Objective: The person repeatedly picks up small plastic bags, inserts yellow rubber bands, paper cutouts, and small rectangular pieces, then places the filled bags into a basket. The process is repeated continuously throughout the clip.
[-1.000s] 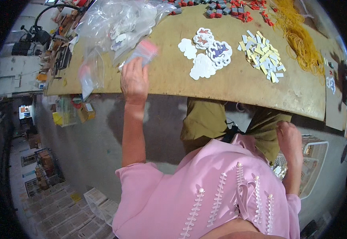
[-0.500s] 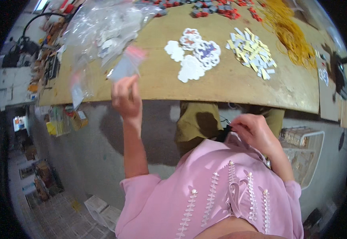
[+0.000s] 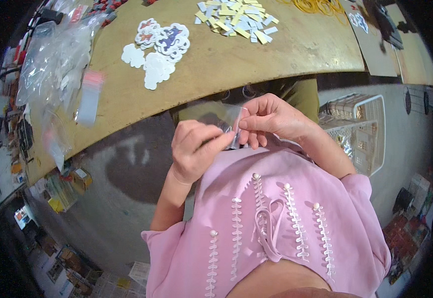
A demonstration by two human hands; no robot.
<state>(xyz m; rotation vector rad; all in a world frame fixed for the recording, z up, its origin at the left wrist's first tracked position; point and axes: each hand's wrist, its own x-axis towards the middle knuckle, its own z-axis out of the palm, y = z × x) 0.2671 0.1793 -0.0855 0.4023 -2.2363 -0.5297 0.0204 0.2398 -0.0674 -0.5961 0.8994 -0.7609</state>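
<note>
My left hand (image 3: 196,149) and my right hand (image 3: 271,119) meet in front of my chest, just below the table's near edge. Both pinch a small clear plastic bag (image 3: 221,116) between thumbs and fingers, the right at its right edge, the left at its lower edge. On the wooden table (image 3: 216,64) above lie white cloud-shaped stickers (image 3: 157,49) and a pile of small yellow and white paper strips (image 3: 236,17).
A heap of clear plastic bags (image 3: 62,64) with pink strips lies on the table's left part. A white wire basket (image 3: 360,129) stands on the floor at my right. Yellow rubber bands (image 3: 321,6) lie at the table's far side. Boxes and clutter line the floor at left.
My left hand has come back from the bag heap at the table's left. Both hands now meet at my chest on a small clear bag. The view has tilted downward.
</note>
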